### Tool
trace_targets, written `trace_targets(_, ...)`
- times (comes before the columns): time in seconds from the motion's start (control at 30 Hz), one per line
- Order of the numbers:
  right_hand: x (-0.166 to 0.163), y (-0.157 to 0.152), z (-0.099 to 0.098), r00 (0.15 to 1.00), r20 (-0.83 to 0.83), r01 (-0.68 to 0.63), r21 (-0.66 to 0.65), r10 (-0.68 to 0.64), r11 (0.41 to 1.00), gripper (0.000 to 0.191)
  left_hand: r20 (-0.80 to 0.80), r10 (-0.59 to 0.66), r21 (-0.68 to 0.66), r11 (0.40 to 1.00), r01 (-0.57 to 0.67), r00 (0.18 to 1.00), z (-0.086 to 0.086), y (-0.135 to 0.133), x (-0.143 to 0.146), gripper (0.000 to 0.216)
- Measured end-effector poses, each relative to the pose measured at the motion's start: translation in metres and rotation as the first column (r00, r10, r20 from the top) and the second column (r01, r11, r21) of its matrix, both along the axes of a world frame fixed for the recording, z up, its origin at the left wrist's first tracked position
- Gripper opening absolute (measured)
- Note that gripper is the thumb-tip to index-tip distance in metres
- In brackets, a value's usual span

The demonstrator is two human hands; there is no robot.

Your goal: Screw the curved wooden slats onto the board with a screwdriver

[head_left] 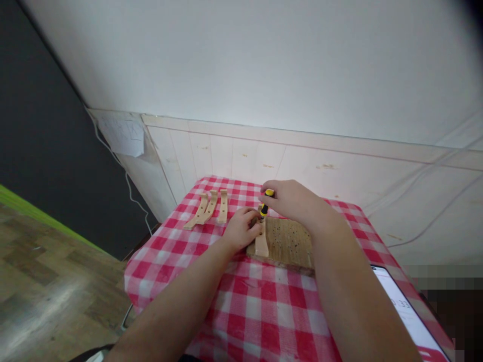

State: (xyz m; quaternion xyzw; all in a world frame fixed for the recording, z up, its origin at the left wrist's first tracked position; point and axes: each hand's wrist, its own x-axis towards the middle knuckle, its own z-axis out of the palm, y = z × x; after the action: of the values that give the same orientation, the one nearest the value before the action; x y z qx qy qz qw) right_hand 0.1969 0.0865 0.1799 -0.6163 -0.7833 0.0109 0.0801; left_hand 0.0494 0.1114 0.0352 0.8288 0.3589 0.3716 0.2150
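Observation:
My right hand (290, 197) is closed around the handle of a yellow and black screwdriver (265, 205), which stands nearly upright with its lower end at the far part of a pale wooden bracket (261, 245). That bracket lies along the left side of a thick wooden board (289, 244) dotted with small holes. From the left, my left hand (241, 229) grips the bracket, thumb on top and fingers by the screwdriver's lower end. The screwdriver tip and any screw under it are too small to make out.
Left of the board lie three similar wooden brackets with holes: an outer one (197, 213), a middle one (210, 208) and a separate one (223, 207). A red-and-white checked cloth (264, 306) covers the table. A phone (403, 306) lies at the right edge. Behind stands a white wall (264, 65).

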Motion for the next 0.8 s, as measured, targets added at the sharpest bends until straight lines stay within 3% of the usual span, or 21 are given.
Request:
trace_targets(0.17,-0.0001,-0.0073,0.0076,0.999,-0.029,-0.016,-0.078,0.013,0.997,0.023,-0.011,0.01,-0.009,1.0,-0.01,1.0,0.0023,-0.0013,-0.0001,0.02)
trace_targets(0.33,-0.0028,-0.0051,0.0091,0.97,0.114,0.215,-0.008,-0.212,0.977,0.045,0.002,0.005,-0.011,1.0,-0.005,1.0,0.0042,-0.0021,0.0002,0.021)
trace_targets(0.4,-0.0029,-0.0026,0.0071,0.964,0.113,0.242,-0.008,-0.24,0.97,0.046,0.007,0.012,-0.013,1.0,-0.012,1.0,0.0038,-0.0023,0.0004,0.021)
trace_targets(0.67,0.0011,-0.0037,0.0024,0.998,-0.059,-0.013,-0.031,0.011,0.999,0.034,0.002,0.004,0.004,1.0,-0.004,1.0,0.0016,-0.001,0.0003,0.022)
trace_targets(0.8,0.0016,-0.0085,0.0091,1.0,0.005,0.0,-0.054,0.0,0.999,0.027,0.003,0.005,-0.005,1.0,-0.005,1.0,0.0006,-0.0002,0.0002,0.02)
